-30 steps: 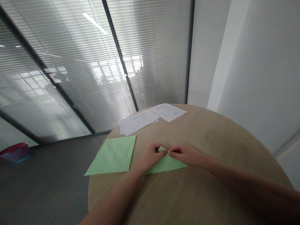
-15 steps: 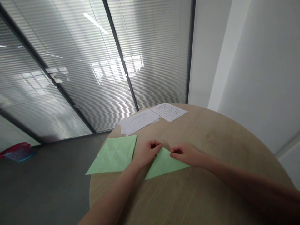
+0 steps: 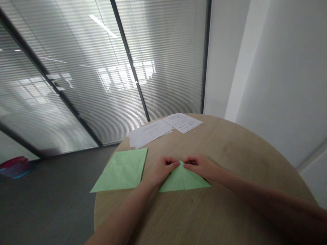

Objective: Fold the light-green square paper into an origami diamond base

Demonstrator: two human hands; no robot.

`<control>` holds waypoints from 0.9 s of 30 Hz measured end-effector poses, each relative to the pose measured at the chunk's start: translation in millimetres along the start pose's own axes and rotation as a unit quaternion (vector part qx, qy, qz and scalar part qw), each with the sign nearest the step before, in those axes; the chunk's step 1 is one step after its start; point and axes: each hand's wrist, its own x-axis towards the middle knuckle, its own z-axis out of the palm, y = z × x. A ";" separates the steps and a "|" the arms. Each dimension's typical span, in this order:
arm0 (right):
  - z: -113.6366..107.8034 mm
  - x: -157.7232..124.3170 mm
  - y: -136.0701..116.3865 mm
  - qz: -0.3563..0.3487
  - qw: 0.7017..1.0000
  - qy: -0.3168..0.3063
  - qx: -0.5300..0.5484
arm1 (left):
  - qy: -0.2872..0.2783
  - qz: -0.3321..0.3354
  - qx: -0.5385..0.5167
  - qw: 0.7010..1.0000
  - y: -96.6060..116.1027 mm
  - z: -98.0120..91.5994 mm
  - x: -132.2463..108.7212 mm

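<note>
A sheet of light green paper folded into a triangle (image 3: 184, 181) lies on the table, its long edge toward me and its peak away. My left hand (image 3: 163, 167) pinches it just left of the peak, thumb on top. On the other side of the peak, my right hand (image 3: 198, 165) pinches the paper too, its thumb close to the left one. The fingers under the paper's edge are partly hidden. Left of my left forearm lies a stack of creased green paper (image 3: 122, 170), one corner jutting past the table edge.
Printed white sheets (image 3: 150, 132) overlap near the far edge of the round wooden table (image 3: 245, 163), beside another printed page (image 3: 182, 122). A red and blue basket (image 3: 15, 166) stands on the floor at left. Glass partitions with blinds and a white wall rise behind.
My right hand has shifted slightly left, nearer the left hand at the peak. The folded triangle has turned a little, so its long edge now lies more level.
</note>
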 end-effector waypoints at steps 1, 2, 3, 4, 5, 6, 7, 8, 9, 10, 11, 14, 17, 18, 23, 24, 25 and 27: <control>0.2 0.7 1.9 -0.002 1.000 0.005 0.007 | -0.007 -0.001 -0.001 1.000 0.9 2.0 -0.7; 0.4 1.4 3.8 -0.004 1.000 0.011 0.012 | -0.013 -0.003 -0.003 1.000 1.4 3.7 -1.3; 0.5 1.9 5.5 -0.005 1.000 0.016 0.016 | -0.016 -0.003 -0.004 1.000 1.6 4.9 -1.6; 0.6 2.3 6.8 -0.008 1.000 0.021 0.019 | -0.016 -0.004 -0.006 1.000 1.7 5.7 -1.8; 0.7 2.5 7.7 -0.011 0.999 0.027 0.021 | -0.014 -0.004 -0.008 1.000 1.7 6.0 -1.9; 0.8 2.5 8.2 -0.013 0.999 0.031 0.022 | -0.012 -0.006 -0.009 1.000 1.8 6.0 -2.0; 0.9 2.5 8.2 -0.015 0.999 0.034 0.023 | -0.010 -0.008 -0.009 1.000 2.0 5.7 -2.0; 1.1 2.3 7.9 -0.016 0.999 0.035 0.027 | -0.010 -0.010 -0.009 1.000 2.3 5.3 -2.0; 1.3 2.2 7.4 -0.018 0.999 0.034 0.032 | -0.010 -0.012 -0.008 1.000 2.7 5.0 -2.1; 1.5 2.0 6.7 -0.020 0.999 0.033 0.038 | -0.011 -0.012 -0.007 1.000 3.3 5.0 -2.3; 1.7 1.9 5.9 -0.022 0.998 0.033 0.042 | -0.013 -0.009 -0.006 1.000 4.0 5.3 -2.6; 1.8 2.2 3.8 -0.022 0.998 0.037 0.041 | -0.014 0.010 -0.001 1.000 6.3 8.0 -4.0; 2.1 2.9 3.7 -0.022 0.998 0.041 0.036 | -0.012 0.020 0.003 1.000 8.2 11.4 -5.3; 2.4 3.0 4.1 -0.025 0.998 0.043 0.034 | -0.011 0.021 0.002 1.000 8.8 12.3 -5.5; 4.3 2.3 7.1 -0.041 0.997 0.065 0.028 | -0.014 0.020 -0.005 1.000 10.8 14.1 -5.3; 3.9 2.2 7.3 -0.042 0.996 0.073 0.027 | -0.015 0.019 -0.003 1.000 11.0 14.1 -5.1; 3.0 2.3 7.4 -0.043 0.995 0.085 0.025 | -0.014 0.018 0.001 1.000 11.0 14.0 -5.0; 0.1 3.3 7.1 -0.042 0.993 0.112 0.022 | -0.012 0.008 0.014 1.000 10.8 13.8 -4.8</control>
